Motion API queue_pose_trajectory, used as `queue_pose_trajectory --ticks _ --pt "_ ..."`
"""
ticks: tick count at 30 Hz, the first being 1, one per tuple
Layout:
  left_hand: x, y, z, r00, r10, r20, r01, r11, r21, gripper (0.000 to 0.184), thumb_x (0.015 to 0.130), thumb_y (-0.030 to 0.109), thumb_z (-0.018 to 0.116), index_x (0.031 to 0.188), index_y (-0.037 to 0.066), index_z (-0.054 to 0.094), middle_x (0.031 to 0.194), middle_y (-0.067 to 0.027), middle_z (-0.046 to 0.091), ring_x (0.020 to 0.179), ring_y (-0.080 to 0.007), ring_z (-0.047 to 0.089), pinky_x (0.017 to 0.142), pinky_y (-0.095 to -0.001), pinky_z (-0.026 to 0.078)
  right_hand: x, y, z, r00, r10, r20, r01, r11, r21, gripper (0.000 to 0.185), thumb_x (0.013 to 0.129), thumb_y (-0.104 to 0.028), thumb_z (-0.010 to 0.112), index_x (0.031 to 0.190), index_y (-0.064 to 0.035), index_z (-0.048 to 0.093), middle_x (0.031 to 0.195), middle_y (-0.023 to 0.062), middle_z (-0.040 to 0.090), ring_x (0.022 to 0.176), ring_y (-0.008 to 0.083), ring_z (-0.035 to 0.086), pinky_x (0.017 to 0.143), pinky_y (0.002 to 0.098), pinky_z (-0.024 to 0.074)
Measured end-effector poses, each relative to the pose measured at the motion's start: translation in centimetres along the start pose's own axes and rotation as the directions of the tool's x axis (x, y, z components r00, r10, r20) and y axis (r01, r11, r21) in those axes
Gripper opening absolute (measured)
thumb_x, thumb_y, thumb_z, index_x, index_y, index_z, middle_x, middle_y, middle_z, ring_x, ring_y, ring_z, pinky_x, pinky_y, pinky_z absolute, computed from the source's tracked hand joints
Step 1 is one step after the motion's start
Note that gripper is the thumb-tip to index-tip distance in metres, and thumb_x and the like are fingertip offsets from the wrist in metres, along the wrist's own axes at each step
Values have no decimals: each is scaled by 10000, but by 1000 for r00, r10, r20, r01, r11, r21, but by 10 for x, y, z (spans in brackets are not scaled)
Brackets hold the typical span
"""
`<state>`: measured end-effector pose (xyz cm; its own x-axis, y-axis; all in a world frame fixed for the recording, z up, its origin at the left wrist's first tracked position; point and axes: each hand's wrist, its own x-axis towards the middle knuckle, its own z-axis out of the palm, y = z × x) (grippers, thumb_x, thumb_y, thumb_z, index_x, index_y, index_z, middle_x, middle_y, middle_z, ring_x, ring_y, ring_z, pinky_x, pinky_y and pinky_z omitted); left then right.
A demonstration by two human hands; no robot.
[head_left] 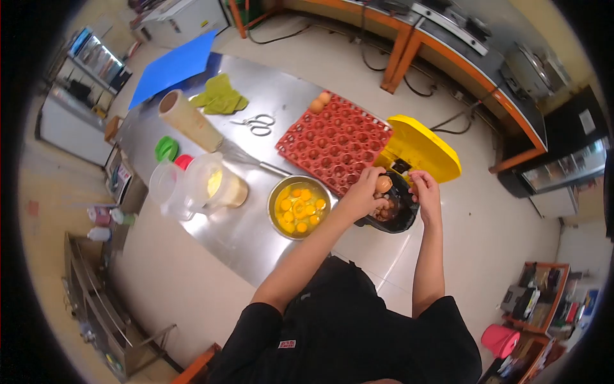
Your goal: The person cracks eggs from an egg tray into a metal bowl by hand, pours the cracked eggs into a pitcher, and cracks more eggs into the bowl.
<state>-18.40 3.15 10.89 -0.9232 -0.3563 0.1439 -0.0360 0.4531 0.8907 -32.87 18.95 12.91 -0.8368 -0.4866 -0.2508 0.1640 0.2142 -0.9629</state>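
Above a black-lined bin [404, 216] holding eggshells, my left hand [362, 195] has its fingers round a brown eggshell [384, 184]. Close by on the right, my right hand [425, 191] is pinched over the bin's edge; what it holds, if anything, is too small to name. A metal bowl [272, 214] with several yolks in egg white [299, 210] stands on the steel table, left of my left forearm. Behind my left hand lies a red egg tray [336, 144], with brown eggs [317, 104] at its far left corner.
A whisk [275, 168] lies behind the bowl. Farther left are plastic containers [220, 185], a roll of wrap [192, 120], scissors [259, 124], a green cloth [220, 96] and a blue board [173, 68]. The bin's yellow lid [425, 150] stands open beyond the bin.
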Motion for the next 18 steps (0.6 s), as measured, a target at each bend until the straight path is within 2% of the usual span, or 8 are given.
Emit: queue_pose_trajectory --ticks 2,3,6,8,10,12,14,18 --pt "16 2 21 999 11 46 -12 999 34 688 758 157 798 1318 55 411 1302 -183 488 1197 -386 534 953 -446 474 5 20 -31 999 2 -53 0 1000 30 190 968 -244 606 1038 -74 652 852 -10 612 690 86 576 553 207 444" --pt "22 -3 26 996 84 11 -84 995 55 656 781 190 777 1319 44 430 1285 -182 506 1207 -393 518 971 -455 456 9 30 -43 998 -1 -68 4 999 45 204 972 -253 602 1048 -69 644 863 -3 615 696 93 585 558 212 456" --pt "45 -1 -5 991 118 -62 -110 986 126 557 806 213 744 1272 46 489 1259 -178 532 1174 -397 522 971 -465 444 6 53 -60 993 84 -85 -63 972 228 234 988 -278 575 1056 -58 617 836 20 619 718 126 628 566 229 489" --pt "75 -21 -40 930 259 -260 -146 911 385 430 791 167 691 1187 66 559 1207 -161 565 1096 -373 539 918 -474 451 1 63 -63 987 144 -73 -113 938 327 238 998 -295 551 1045 -67 603 808 37 618 714 163 660 547 235 500" --pt "109 -54 -81 874 249 -417 1 858 514 428 787 158 662 1193 87 550 1180 -171 555 1064 -389 530 911 -500 440 -2 72 -62 973 222 -60 -185 910 370 224 1013 -302 492 1006 -102 593 784 36 623 661 161 660 535 230 480" --pt "136 -85 -115 875 65 -480 257 779 572 521 791 211 692 1268 110 507 1222 -187 527 1122 -379 512 921 -506 441 -5 79 -59 952 297 -73 -253 899 359 234 1014 -307 481 1018 -99 588 779 44 620 608 143 630 478 217 437" --pt "153 -101 -139 897 -126 -424 373 731 572 537 815 266 706 1283 105 498 1221 -190 527 1139 -373 518 930 -491 455 -5 83 -53 949 308 -61 -268 896 354 236 1015 -304 477 1016 -96 588 778 45 619 566 129 591 448 209 403" --pt "174 -131 -152 921 -295 -254 389 696 604 540 839 286 709 1286 80 486 1248 -197 522 1172 -371 523 933 -473 482 -7 77 -42 941 333 -59 -293 892 345 237 1017 -296 469 1009 -92 589 770 48 612 509 113 515 409 198 351"
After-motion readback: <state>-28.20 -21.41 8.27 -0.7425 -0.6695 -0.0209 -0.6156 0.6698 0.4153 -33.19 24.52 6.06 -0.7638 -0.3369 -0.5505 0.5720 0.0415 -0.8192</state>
